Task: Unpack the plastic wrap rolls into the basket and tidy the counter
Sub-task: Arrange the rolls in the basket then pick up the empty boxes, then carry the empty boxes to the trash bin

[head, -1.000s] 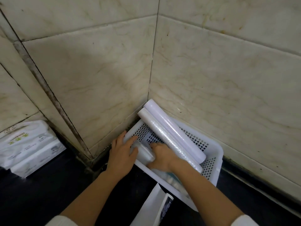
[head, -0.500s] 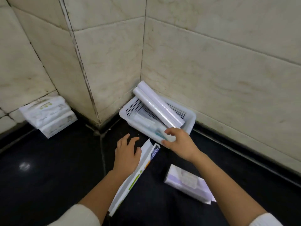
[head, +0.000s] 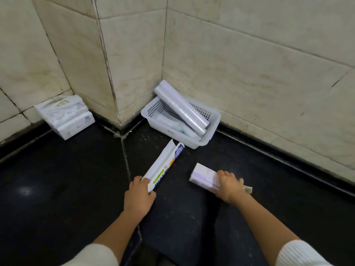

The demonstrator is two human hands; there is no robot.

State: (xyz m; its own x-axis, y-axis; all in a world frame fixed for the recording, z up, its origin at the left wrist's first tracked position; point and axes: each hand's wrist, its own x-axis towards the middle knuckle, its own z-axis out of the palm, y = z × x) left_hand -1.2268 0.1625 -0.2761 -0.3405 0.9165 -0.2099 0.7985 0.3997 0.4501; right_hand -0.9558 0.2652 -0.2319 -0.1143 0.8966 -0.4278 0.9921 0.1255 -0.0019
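From the head camera, my left hand [head: 138, 196] was closed around the near end of a long white carton [head: 163, 167], thumb on one side and fingers curled over the other edge. The carton lay on the black counter [head: 57, 189], its open far end pointing toward the basket [head: 211, 131] and stopping just short of it.

My right hand [head: 229, 186] was clamped down over a shorter lilac-and-white box [head: 201, 175], fingers wrapped across its top, with a torn cardboard flap showing past my wrist. That box lay well apart from the basket and just beside the carton.

The white perforated basket sat in the corner where the tiled walls [head: 249, 64] met. Two plastic wrap rolls [head: 182, 108] lay side by side in it, tilted, their far ends resting on the rim toward the corner. More pale wrapped items lay flat beneath them; I could not tell what they were.

Off to the left, tissue packs [head: 65, 116] leaned against the wall.
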